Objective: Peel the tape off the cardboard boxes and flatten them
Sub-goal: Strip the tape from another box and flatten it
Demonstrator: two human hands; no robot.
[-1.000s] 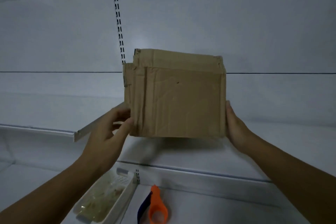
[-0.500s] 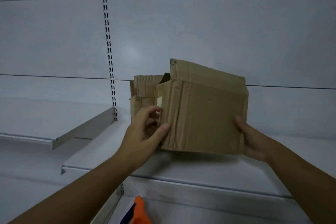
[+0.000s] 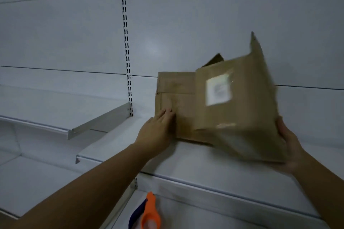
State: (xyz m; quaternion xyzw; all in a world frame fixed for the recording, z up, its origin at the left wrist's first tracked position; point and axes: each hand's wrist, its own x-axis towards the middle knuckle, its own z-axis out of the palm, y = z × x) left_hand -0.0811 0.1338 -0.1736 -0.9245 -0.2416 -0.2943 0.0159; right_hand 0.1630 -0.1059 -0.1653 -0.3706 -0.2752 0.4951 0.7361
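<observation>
Standing on the white shelf (image 3: pixel 204 163) is a back box (image 3: pixel 176 87), with a blurry tilted box (image 3: pixel 242 121) in front. The left hand (image 3: pixel 156 132) lies flat on the back box; the right hand (image 3: pixel 292 147) grips the tilted box. An orange tool (image 3: pixel 150 214) lies below.

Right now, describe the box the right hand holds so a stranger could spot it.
At the white shelf are two brown cardboard boxes. Look at the tilted box on the right, held by the right hand. Unlike the upright box the left hand touches, it bears a white label.
</observation>
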